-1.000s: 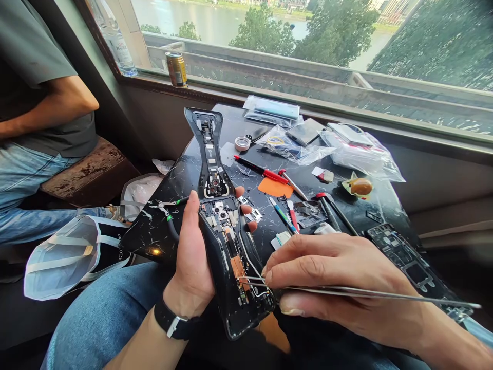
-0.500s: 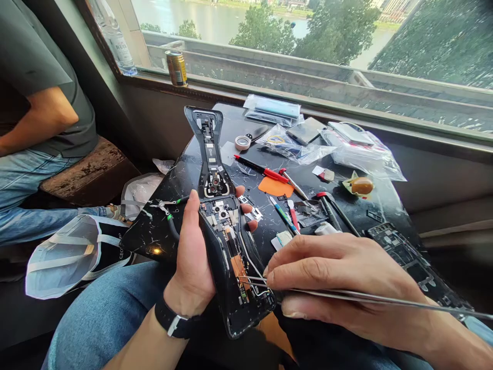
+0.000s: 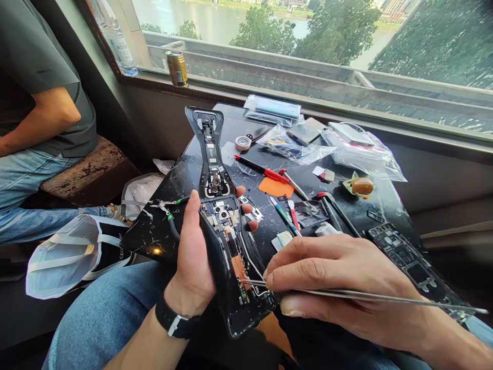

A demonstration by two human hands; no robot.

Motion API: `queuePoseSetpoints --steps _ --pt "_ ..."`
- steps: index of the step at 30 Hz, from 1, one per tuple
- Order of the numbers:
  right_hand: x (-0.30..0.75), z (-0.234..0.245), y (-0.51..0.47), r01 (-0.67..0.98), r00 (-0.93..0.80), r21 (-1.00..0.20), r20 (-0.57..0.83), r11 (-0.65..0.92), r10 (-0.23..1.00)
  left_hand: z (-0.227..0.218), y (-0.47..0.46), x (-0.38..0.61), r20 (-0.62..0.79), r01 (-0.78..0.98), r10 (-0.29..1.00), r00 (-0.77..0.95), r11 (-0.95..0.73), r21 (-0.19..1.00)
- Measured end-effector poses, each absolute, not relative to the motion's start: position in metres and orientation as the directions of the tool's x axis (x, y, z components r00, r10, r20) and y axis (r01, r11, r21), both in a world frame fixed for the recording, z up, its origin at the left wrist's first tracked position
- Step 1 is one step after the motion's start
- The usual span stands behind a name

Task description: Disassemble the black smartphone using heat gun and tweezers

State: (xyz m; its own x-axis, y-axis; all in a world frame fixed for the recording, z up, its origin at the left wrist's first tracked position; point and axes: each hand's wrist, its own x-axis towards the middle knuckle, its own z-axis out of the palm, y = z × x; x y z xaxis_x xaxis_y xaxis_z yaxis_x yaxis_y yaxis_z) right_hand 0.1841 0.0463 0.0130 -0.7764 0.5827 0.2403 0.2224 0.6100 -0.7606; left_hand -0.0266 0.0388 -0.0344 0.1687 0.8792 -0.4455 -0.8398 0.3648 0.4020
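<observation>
I have the opened black phone housing clenched in my left hand, above my jeans-covered thigh, with its narrow end pointing away from me toward the tabletop. My thumb lies along its near side, and the curled fingers wrap behind it, their tips showing past the far edge.

My right hand is closed in a firm pinch around the long steel tweezers, held between thumb and bent fingers. The tweezer tips sit close together at a thin wire beside an orange strip on the exposed board. I cannot tell whether they clamp the wire or only touch it.

Beyond my hands, the tabletop carries a red-handled tool, an orange pad, a roll of tape and plastic bags. A black phone frame lies at its right edge. To my left, a seated person in a grey T-shirt has one arm bent across the waist.
</observation>
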Motion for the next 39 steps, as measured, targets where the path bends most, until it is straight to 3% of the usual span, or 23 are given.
queuePoseSetpoints --steps 26,30,36,39 --pt "0.184 0.017 0.049 0.211 -0.774 -0.743 0.27 0.635 0.573 -0.034 0.041 -0.026 -0.43 -0.846 0.885 0.181 0.363 0.39" --pt "0.19 0.022 0.052 0.219 -0.712 -0.72 0.343 0.658 0.613 -0.034 0.039 -0.026 -0.448 -0.863 0.875 0.184 0.362 0.352" --pt "0.2 0.017 0.066 0.48 -0.413 -0.622 0.461 0.618 0.785 -0.034 0.038 -0.026 -0.441 -0.882 0.867 0.23 0.378 0.282" --pt "0.201 0.007 0.073 0.506 -0.392 -0.624 0.449 0.596 0.803 -0.031 0.038 -0.025 -0.472 -0.884 0.852 0.226 0.383 0.269"
